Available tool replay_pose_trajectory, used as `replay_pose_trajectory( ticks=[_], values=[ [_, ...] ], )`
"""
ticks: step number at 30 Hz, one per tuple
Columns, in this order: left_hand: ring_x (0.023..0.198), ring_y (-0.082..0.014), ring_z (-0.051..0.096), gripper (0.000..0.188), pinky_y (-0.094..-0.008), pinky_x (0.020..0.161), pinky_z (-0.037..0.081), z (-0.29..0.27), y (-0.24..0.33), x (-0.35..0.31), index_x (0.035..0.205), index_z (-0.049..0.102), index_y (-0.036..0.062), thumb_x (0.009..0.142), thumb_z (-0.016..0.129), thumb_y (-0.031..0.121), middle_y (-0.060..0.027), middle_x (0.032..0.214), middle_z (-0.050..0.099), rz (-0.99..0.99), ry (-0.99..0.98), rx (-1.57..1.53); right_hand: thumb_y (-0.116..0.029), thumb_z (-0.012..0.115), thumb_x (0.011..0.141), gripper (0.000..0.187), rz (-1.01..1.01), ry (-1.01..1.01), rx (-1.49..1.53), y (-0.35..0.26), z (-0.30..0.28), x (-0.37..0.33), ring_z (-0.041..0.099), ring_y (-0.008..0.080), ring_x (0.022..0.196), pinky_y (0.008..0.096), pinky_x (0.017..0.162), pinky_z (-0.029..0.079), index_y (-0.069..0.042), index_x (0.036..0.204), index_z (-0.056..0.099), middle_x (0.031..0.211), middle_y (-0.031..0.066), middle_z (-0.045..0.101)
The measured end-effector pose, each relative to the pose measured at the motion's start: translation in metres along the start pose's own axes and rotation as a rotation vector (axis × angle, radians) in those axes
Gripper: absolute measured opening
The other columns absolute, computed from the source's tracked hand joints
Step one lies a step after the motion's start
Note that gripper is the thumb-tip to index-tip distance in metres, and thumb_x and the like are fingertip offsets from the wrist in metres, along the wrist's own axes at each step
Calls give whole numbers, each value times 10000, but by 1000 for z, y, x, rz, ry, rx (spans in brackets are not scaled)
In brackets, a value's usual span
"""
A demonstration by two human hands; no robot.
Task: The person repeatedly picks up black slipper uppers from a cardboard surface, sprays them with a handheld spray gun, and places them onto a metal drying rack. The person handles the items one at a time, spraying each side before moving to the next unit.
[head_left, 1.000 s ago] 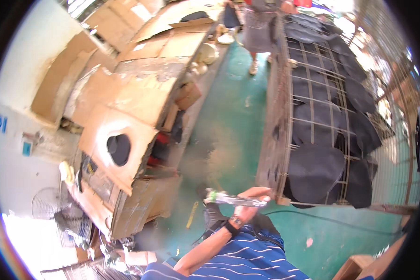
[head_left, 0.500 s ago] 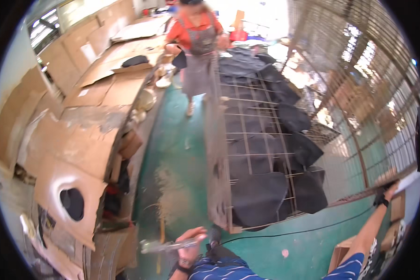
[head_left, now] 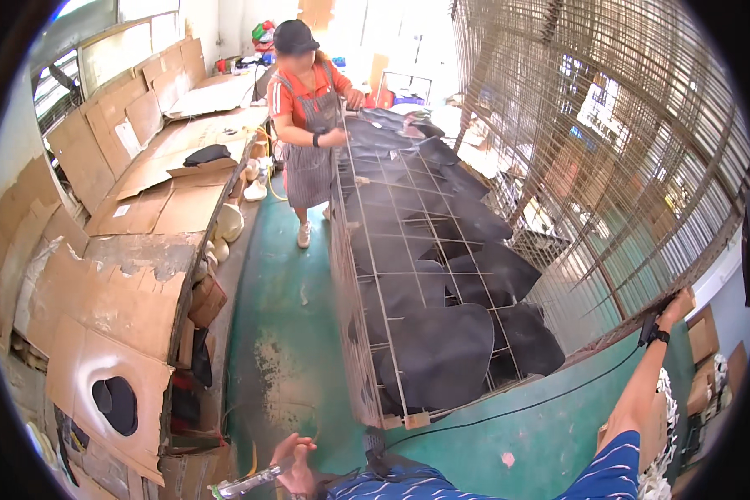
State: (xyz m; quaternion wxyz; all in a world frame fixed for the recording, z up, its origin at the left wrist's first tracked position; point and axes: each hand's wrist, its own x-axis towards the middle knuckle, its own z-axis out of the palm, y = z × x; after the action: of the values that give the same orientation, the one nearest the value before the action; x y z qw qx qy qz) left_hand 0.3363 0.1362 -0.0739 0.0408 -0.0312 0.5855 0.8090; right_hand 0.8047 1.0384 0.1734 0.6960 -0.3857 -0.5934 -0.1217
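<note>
1 view only: head-worn fisheye, looking down and forward over the green floor (head_left: 292,333). Wire rack (head_left: 408,275) runs away mid-frame, near. Cardboard worktop (head_left: 133,275) along the left. Own hands at the lower edge and far right rim. Another person (head_left: 304,125) stands far, at top. Edges bend toward the rim.

The wearer's left hand (head_left: 294,467) sits low near the bottom edge, fingers curled shut in a grip, wrist bent inward toward the body. The right arm stretches far out and upward to the right, nearly straight, its blue striped sleeve ending above the elbow and a dark band at the wrist. The right hand (head_left: 673,308) is at full reach, its fingers too small to read.
</note>
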Motion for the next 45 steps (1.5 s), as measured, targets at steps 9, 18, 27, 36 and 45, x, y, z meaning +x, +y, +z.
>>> replay_pose_trajectory(
  ticks=[9,18,27,36,45],
  values=[
    [836,-224,690,373,-374,792,586,15,-23,-12,1225,677,-24,926,777,177,-175,1003,732,98,-34,-36,-224,626,1000,323,-203,107,4,-93,-7,-61,610,196,957,347,838,492,17,1214,647,1057,75,669],
    [799,-242,693,364,-381,784,581,26,-33,-23,1195,672,-57,894,775,120,-182,963,727,68,-87,-60,-459,540,1056,494,266,-183,190,-38,-13,3,576,173,1102,358,977,468,-41,1307,623,1217,44,645],
    [816,-256,694,355,-382,816,574,29,-23,-30,1181,674,-78,890,767,103,-176,964,724,36,-83,26,-316,650,978,398,123,32,53,-84,-20,-17,594,188,746,401,712,489,73,902,692,825,111,705],
    [838,-241,693,351,-373,819,557,12,-10,-28,1193,684,-29,903,771,147,-163,986,733,-4,-172,102,-582,598,1000,639,315,20,67,-41,-1,-12,541,173,833,407,756,467,43,913,695,878,62,658],
    [880,-240,716,310,-373,857,577,-1,12,-13,1195,692,-23,916,754,95,-174,1012,749,-92,-119,40,-645,512,1010,824,564,-233,-142,-112,-27,6,589,335,1199,428,1060,461,101,1350,594,1385,217,610]
  ],
)
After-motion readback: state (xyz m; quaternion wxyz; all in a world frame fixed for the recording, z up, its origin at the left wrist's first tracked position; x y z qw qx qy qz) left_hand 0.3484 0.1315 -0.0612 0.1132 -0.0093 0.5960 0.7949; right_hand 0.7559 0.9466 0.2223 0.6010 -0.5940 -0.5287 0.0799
